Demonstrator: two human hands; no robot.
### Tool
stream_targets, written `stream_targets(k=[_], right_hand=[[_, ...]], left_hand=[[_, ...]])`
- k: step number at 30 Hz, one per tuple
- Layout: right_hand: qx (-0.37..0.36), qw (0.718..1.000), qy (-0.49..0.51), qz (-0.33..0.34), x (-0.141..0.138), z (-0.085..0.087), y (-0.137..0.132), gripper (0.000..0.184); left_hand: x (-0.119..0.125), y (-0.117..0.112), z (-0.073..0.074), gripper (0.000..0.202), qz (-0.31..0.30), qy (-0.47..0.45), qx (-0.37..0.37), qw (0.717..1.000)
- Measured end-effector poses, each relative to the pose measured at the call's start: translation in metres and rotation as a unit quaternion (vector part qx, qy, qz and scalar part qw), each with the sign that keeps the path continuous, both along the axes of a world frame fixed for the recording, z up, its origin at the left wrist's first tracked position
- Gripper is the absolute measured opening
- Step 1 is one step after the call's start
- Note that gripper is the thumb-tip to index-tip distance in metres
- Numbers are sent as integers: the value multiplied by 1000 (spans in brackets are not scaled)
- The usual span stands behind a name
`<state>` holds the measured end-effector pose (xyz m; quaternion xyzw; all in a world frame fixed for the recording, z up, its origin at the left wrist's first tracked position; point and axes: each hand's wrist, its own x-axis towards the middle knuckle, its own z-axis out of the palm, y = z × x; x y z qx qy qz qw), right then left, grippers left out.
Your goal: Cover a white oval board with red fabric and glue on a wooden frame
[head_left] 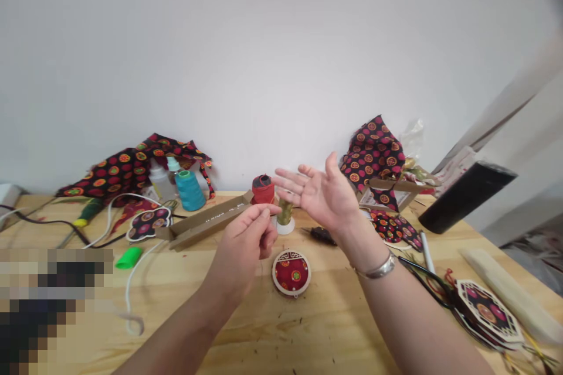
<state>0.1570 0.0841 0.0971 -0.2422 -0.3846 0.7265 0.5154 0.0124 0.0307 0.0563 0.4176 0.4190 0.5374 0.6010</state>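
Observation:
My left hand [251, 233] is raised over the middle of the table, thumb and index finger pressed together and the other fingers curled in. Whatever lies in that pinch, if anything, is too small to make out. To its right, my right hand [328, 196] is held palm up with fingers spread and nothing on it; a silver bracelet [379, 268] circles the wrist. Below and between the hands, a round ornament [291, 273] of red patterned fabric in a pale cut-out frame lies flat on the table. Just behind the hands stand a gold thread spool [285, 214] and a red spool [263, 188].
Left are a cardboard strip [211, 222], a teal thread cone [190, 190], a flower-shaped piece [149, 223], a green cap [129, 258] and white cable. Right are patterned cloth [373, 149], a black roll [466, 196], scissors [433, 281] and an octagonal ornament [488, 313]. Behind rises a wall.

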Motion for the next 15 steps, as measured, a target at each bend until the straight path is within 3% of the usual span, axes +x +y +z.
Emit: stream_targets(k=[7, 15], right_hand=[[184, 976, -79, -87, 33, 37, 4, 61], [270, 902, -190, -278, 55, 72, -62, 55]], left_hand=[[-7, -8, -10, 17, 11, 19, -18, 1000], [-35, -51, -40, 26, -23, 108, -74, 991]])
